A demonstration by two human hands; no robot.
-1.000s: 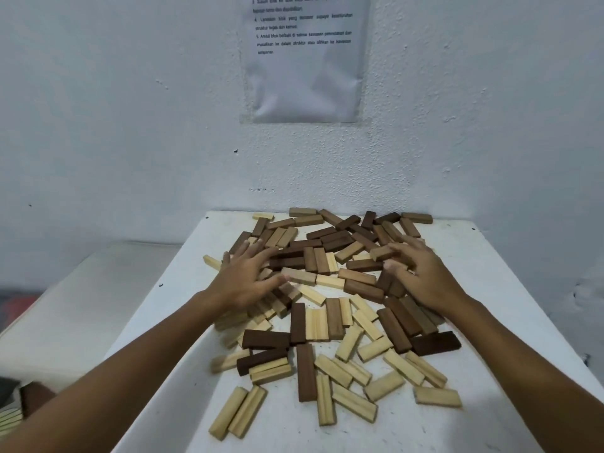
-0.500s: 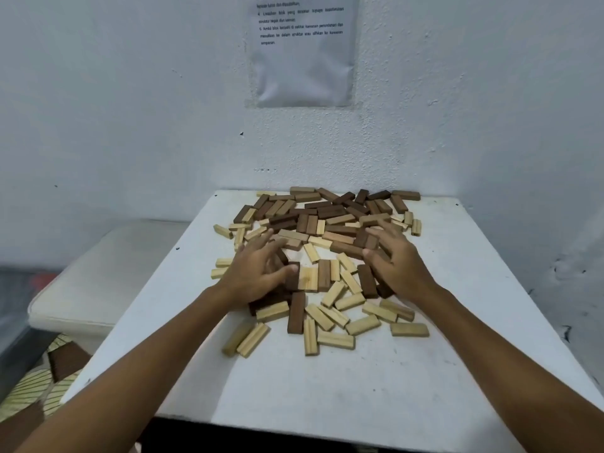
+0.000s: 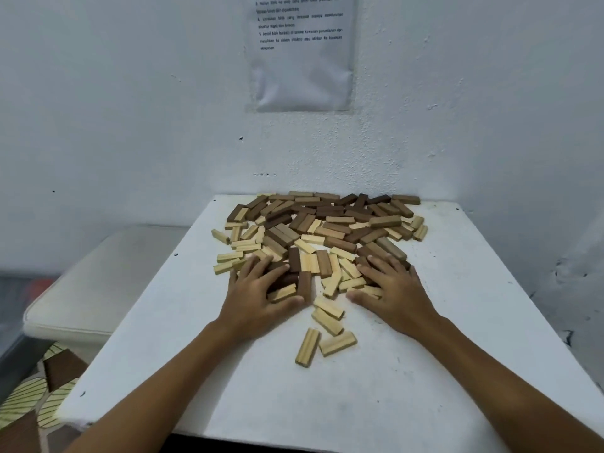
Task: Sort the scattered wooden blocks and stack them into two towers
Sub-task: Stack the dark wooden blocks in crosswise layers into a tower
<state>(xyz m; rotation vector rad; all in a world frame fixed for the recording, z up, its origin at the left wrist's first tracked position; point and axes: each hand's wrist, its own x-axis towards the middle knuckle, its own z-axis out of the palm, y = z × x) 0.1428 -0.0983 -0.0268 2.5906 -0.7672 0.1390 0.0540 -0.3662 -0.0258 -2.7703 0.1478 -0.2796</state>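
Both your hands are down flat on the near edge of the pile of wooden blocks point(image 3: 322, 237), which sprawls across the far half of the white bench point(image 3: 376, 397) right up to the wall. Your left hand point(image 3: 258, 297) lies palm down, fingers spread and straight, over a few dark and pale blocks, thumb reaching out beside a dark block point(image 3: 304, 286) lying lengthwise. Your right hand point(image 3: 394, 297) mirrors it, fingers splayed over the pale blocks on the right side of the pile, thumb pointing inward. Neither hand is gripping anything; they press or rest on the blocks. Dark and light pieces are mixed together, nothing stacked into a tower. Between your hands and a touch nearer to you, four pale blocks point(image 3: 327, 328) lie loose, trailing out from the pile. On the wall above hangs a printed sheet point(image 3: 302, 53) in a plastic sleeve. To your left sits a lower white bench point(image 3: 98, 289).
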